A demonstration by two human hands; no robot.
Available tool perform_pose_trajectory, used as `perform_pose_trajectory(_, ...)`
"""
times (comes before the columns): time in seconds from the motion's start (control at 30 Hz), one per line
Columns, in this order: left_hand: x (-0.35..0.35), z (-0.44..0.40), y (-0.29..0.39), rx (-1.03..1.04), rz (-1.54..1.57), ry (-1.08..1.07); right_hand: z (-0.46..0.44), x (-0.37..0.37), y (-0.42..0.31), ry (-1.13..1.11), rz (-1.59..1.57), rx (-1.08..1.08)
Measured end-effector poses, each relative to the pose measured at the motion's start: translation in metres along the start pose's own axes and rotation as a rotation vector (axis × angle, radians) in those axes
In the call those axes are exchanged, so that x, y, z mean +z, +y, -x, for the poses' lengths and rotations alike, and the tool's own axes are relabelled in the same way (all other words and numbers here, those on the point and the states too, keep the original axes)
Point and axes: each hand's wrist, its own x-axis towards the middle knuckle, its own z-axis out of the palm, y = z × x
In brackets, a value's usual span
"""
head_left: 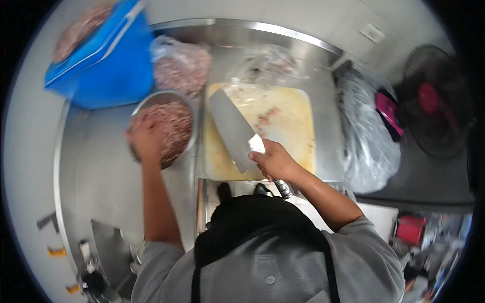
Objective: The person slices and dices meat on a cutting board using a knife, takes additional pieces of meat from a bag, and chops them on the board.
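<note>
My right hand (275,160) is closed around the handle of a wide-bladed cleaver (230,123), held at a slant over the left part of a yellowed cutting board (298,131). A few bits of pinkish meat (268,116) lie on the board. To the left, a round metal bowl (191,108) holds a heap of minced meat (177,123). My left hand (146,136) is at the left side of this bowl, over the meat, its fingers blurred and partly hidden.
Behind the bowl stand a blue bin (113,65) with meat at its top and a clear bag of minced meat (182,65). Another plastic bag (275,63) lies behind the board. On the right are a plastic-wrapped bundle (369,136) and a dark fan (429,101).
</note>
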Motion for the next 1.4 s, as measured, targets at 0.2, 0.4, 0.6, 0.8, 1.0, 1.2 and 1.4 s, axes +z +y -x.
perform_pose_trajectory(0.2, 0.014, -0.014, 0.003, 0.023, 0.215, 0.179, 0.070, -0.070, 0.134, 0.686, -0.285, 0.109)
perform_pose_trajectory(0.4, 0.002, 0.008, 0.145, 0.351, 0.601, -0.006, 0.088, -0.088, 0.197, 0.763, -0.609, 0.259)
perform_pose_trajectory(0.6, 0.072, 0.099, 0.197, 0.335, 0.698, -0.479, 0.056, -0.086, 0.176, 0.712, -0.522, 0.205)
perform_pose_trajectory(0.8, 0.101, 0.096, 0.264, 0.416, 0.487, -0.315, -0.008, -0.101, 0.137, 0.561, -0.266, 0.140)
perform_pose_trajectory(1.0, 0.121, 0.071, 0.291, 0.424, 0.597, -0.334, -0.031, -0.107, 0.098, 0.213, -0.022, 0.119)
perform_pose_trajectory(1.2, 0.106, 0.083, 0.258, 0.328, 0.426, -0.116, -0.046, -0.056, 0.086, 0.085, -0.041, 0.095)
perform_pose_trajectory(1.4, 0.105, 0.093, 0.222, 0.142, 0.626, -0.114, -0.052, -0.018, 0.088, -0.050, -0.015, 0.040)
